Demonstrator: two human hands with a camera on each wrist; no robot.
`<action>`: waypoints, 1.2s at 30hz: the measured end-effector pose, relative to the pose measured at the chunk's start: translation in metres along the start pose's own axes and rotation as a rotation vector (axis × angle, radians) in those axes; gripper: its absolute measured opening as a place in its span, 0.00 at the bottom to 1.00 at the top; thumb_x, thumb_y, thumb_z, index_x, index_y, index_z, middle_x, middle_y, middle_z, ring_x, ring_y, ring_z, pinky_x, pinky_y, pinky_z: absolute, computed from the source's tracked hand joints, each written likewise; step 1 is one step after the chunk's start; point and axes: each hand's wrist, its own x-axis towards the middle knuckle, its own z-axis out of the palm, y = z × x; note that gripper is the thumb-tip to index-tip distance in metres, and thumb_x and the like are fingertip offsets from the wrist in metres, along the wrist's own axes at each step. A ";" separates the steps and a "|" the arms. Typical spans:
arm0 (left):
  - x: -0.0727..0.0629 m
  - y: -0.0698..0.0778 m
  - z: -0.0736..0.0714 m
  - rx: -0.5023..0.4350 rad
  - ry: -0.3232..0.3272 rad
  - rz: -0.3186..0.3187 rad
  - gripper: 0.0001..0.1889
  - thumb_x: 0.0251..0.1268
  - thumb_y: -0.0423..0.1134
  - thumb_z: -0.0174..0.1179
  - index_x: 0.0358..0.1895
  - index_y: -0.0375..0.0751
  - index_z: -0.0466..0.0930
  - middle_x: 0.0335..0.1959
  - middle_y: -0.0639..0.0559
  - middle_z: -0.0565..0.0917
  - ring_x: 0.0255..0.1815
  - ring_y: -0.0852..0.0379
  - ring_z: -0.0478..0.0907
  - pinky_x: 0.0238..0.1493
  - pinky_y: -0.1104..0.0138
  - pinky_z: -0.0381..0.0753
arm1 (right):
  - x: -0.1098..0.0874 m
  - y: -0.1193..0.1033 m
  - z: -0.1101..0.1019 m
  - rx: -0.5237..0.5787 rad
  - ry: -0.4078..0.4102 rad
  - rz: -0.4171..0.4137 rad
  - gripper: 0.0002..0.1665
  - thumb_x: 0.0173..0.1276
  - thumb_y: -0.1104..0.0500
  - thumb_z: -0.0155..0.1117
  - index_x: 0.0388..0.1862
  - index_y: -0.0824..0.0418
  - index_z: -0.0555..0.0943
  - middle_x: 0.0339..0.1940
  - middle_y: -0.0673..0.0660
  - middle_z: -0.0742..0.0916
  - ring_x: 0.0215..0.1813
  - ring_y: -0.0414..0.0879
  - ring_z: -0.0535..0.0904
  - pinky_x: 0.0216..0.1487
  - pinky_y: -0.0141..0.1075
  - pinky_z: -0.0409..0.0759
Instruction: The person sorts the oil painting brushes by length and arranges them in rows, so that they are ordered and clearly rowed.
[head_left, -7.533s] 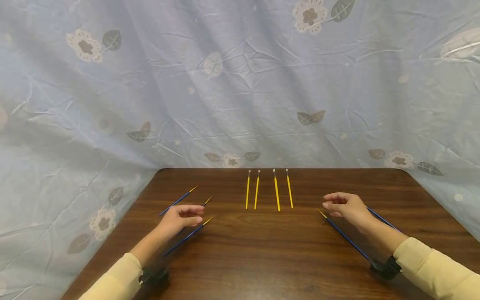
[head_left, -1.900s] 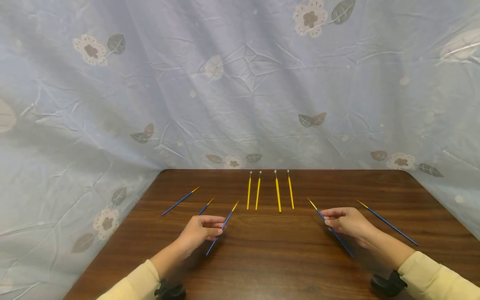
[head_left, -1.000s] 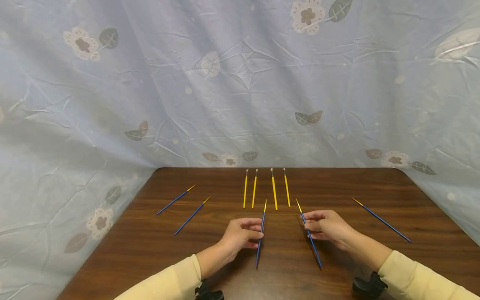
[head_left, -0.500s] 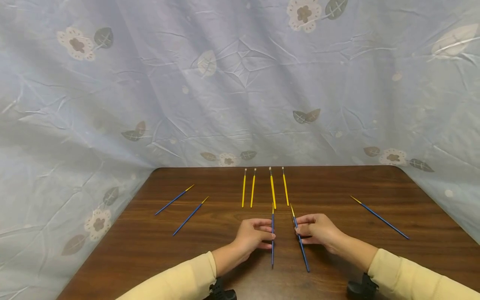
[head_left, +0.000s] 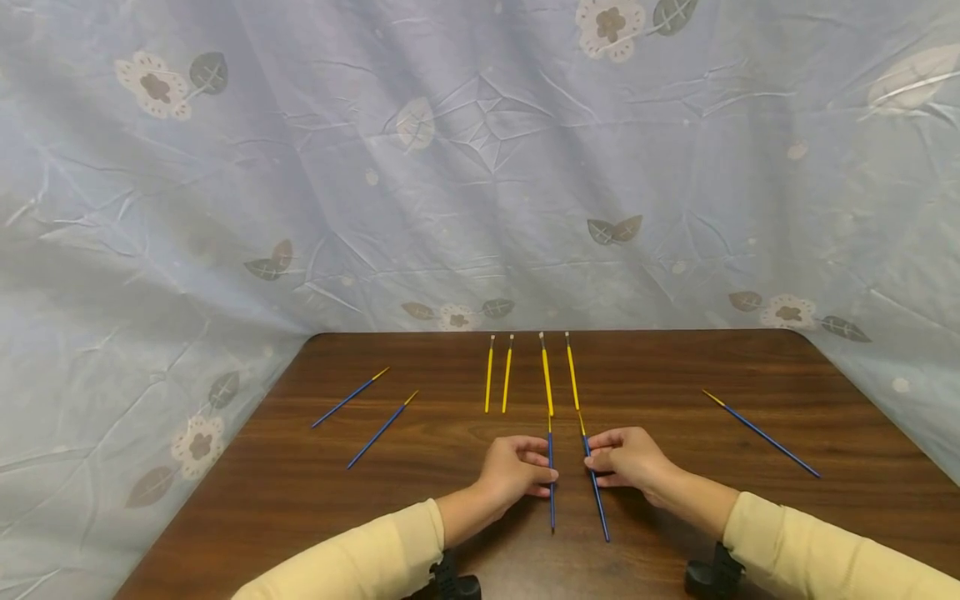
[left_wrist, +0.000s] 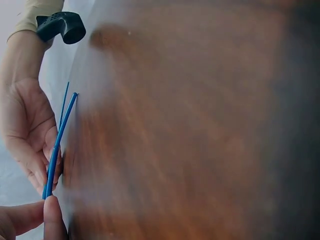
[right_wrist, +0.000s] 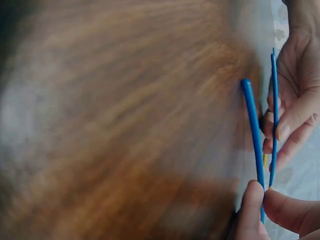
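Observation:
My left hand (head_left: 517,471) pinches a slim blue paintbrush (head_left: 552,492) with a yellow tip end. Its tip points away from me, close to the lower end of a yellow-handled brush (head_left: 547,379). Just to the right, my right hand (head_left: 628,460) pinches a second blue paintbrush (head_left: 599,500), slightly slanted, its tip close to the bottom of the rightmost yellow brush (head_left: 573,375). Thumb and fingers hold the blue handle (left_wrist: 60,135) in the left wrist view. In the right wrist view, both blue handles show, the nearer handle (right_wrist: 254,125) between my right thumb and fingers.
Two more yellow brushes (head_left: 489,379) lie side by side at the back of the wooden table (head_left: 262,508). On the left lie two blue brushes (head_left: 381,432), slanted. Another blue brush (head_left: 765,435) lies at the right. A floral curtain (head_left: 480,167) hangs behind the table.
Both hands first took up a blue brush each from the two sides. They have carried them inward to the middle, below the yellow brushes. In the last half second they moved only slightly closer together.

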 end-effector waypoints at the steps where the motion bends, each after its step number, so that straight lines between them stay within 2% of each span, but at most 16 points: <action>1: 0.000 0.000 0.000 0.004 -0.001 0.004 0.23 0.48 0.16 0.67 0.52 0.24 0.78 0.28 0.44 0.81 0.23 0.56 0.82 0.24 0.62 0.85 | 0.000 0.000 0.001 -0.009 0.012 -0.001 0.18 0.63 0.72 0.65 0.50 0.79 0.75 0.38 0.62 0.84 0.36 0.48 0.82 0.37 0.41 0.85; 8: 0.000 0.001 0.001 0.024 -0.011 0.023 0.23 0.46 0.14 0.67 0.51 0.24 0.79 0.27 0.44 0.81 0.22 0.55 0.82 0.23 0.63 0.85 | -0.002 0.001 0.007 -0.071 0.058 -0.052 0.16 0.61 0.73 0.66 0.48 0.79 0.77 0.37 0.62 0.84 0.36 0.49 0.83 0.35 0.41 0.86; 13: 0.001 0.000 0.003 0.078 -0.017 0.035 0.23 0.47 0.15 0.67 0.51 0.25 0.79 0.27 0.45 0.81 0.22 0.56 0.83 0.23 0.64 0.85 | -0.003 0.002 0.009 -0.099 0.064 -0.075 0.17 0.60 0.74 0.68 0.46 0.80 0.77 0.35 0.62 0.83 0.35 0.50 0.84 0.33 0.40 0.86; 19: 0.002 -0.001 0.004 0.146 -0.036 0.085 0.24 0.47 0.16 0.67 0.52 0.25 0.78 0.27 0.46 0.81 0.22 0.56 0.83 0.23 0.65 0.84 | -0.004 0.002 0.012 -0.148 0.091 -0.088 0.15 0.57 0.75 0.68 0.43 0.79 0.77 0.31 0.60 0.81 0.32 0.48 0.83 0.32 0.39 0.85; 28: -0.001 -0.003 0.001 0.198 -0.032 0.129 0.25 0.45 0.15 0.67 0.52 0.24 0.78 0.25 0.47 0.80 0.19 0.58 0.81 0.20 0.66 0.83 | -0.002 0.002 0.015 -0.146 0.097 -0.091 0.14 0.57 0.75 0.68 0.42 0.79 0.78 0.29 0.60 0.81 0.31 0.48 0.83 0.31 0.40 0.86; 36: 0.000 0.001 0.005 0.258 -0.043 0.130 0.25 0.44 0.16 0.67 0.52 0.24 0.78 0.26 0.47 0.79 0.17 0.57 0.81 0.19 0.67 0.83 | -0.003 0.000 0.015 -0.157 0.103 -0.088 0.13 0.57 0.75 0.68 0.42 0.78 0.77 0.29 0.60 0.81 0.32 0.48 0.83 0.31 0.41 0.85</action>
